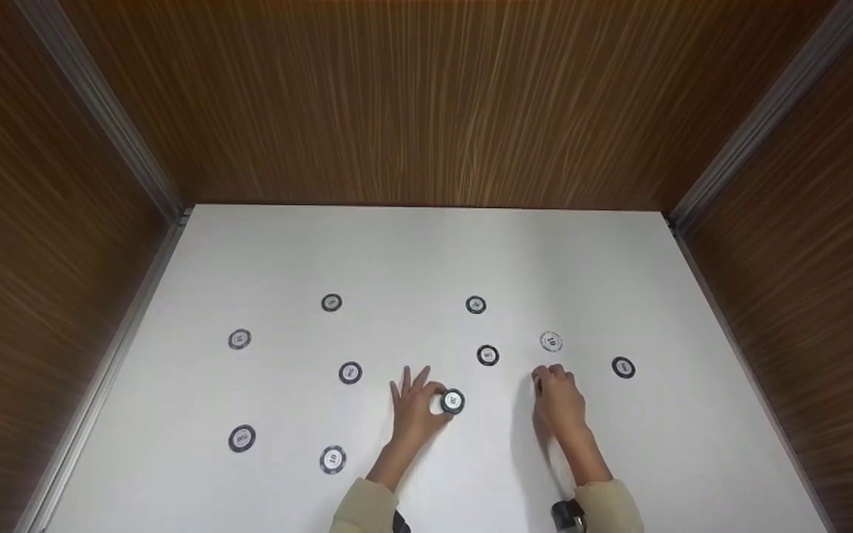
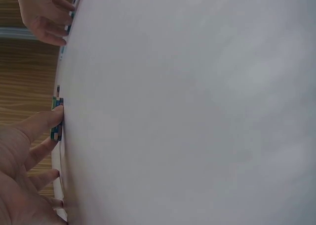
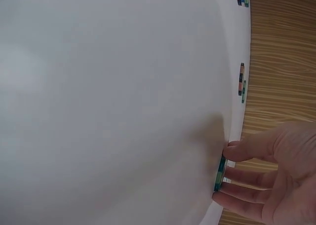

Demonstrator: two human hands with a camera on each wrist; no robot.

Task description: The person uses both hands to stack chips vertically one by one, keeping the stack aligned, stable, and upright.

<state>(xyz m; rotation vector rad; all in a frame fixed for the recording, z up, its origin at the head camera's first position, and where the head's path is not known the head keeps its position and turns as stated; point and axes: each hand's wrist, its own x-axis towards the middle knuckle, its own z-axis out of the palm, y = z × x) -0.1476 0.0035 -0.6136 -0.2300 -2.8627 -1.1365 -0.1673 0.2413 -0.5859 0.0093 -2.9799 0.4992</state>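
Between thumb and index finger, my left hand [image 1: 415, 412] pinches a small stack of poker chips [image 1: 453, 401], the top one white-centred with a dark green rim. Its other fingers fan out toward the back. Seen edge-on in the left wrist view, the stack [image 2: 57, 120] shows green and dark blue chips lying flat at the board. To the right, my right hand [image 1: 561, 401] grips a poker chip by its edges. That chip is mostly hidden by the fingers from above, but its green edge [image 3: 220, 173] shows in the right wrist view, close against the white surface.
Several single chips lie scattered flat. A white chip [image 1: 552, 341] is just beyond my right hand, a black chip [image 1: 488, 355] between the hands, another dark chip [image 1: 624, 367] at right. More, including a grey-rimmed chip [image 1: 333, 460], lie left. Wood-grain panels [image 1: 426, 104] enclose the white tabletop [image 1: 426, 252].
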